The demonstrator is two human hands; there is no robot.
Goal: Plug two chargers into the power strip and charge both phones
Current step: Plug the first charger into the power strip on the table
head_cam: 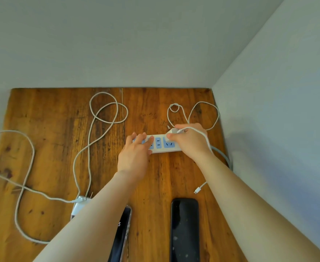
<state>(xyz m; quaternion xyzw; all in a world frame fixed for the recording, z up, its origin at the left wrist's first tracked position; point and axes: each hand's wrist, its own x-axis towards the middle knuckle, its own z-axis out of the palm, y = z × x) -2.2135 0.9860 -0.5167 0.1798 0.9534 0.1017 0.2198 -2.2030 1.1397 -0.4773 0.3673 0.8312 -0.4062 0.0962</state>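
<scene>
A white power strip [158,145] with blue sockets lies mid-table. My left hand [136,152] presses flat on its left end. My right hand [189,140] grips a white charger [172,131] just above the strip's rightmost socket; its thin cable [193,114] loops behind and drapes over my wrist, its free plug [197,191] lying near the right phone. A second white charger [78,206] lies at the lower left with a long looping cable [98,118]. Two dark phones lie near the front: the left phone [122,233] is partly under my forearm, the right phone [184,229] is in full view.
The wooden table [51,144] sits in a corner, with walls directly behind and to the right. The strip's own grey cord [224,157] runs off along the right wall. Cable loops cover the left part of the table.
</scene>
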